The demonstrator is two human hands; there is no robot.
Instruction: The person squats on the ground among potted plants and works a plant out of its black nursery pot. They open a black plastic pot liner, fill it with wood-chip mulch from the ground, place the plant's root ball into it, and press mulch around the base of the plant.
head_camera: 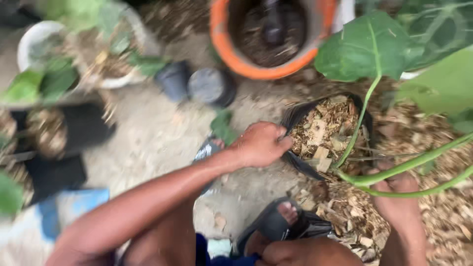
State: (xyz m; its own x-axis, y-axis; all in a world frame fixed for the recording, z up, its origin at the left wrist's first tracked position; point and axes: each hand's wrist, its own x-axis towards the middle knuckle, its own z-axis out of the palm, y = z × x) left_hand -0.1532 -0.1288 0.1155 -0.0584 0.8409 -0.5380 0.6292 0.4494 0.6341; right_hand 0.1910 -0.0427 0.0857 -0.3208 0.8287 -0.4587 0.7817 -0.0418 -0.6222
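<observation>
Black sandal (276, 224) on a foot sits nearest, at the bottom of the view, on sandy ground. Just beyond it, the right hand (396, 197) rests on loose wood chips (354, 216) under green stems (409, 170); whether it grasps anything I cannot tell. The left hand (261, 144) is closed on the near rim of a black grow bag (300, 116) filled with wood chips, from which a large-leafed plant (367, 47) rises. Farther off stand two small dark pots (197, 83), an orange pot (268, 37) of soil and a blurred white pot (37, 39).
</observation>
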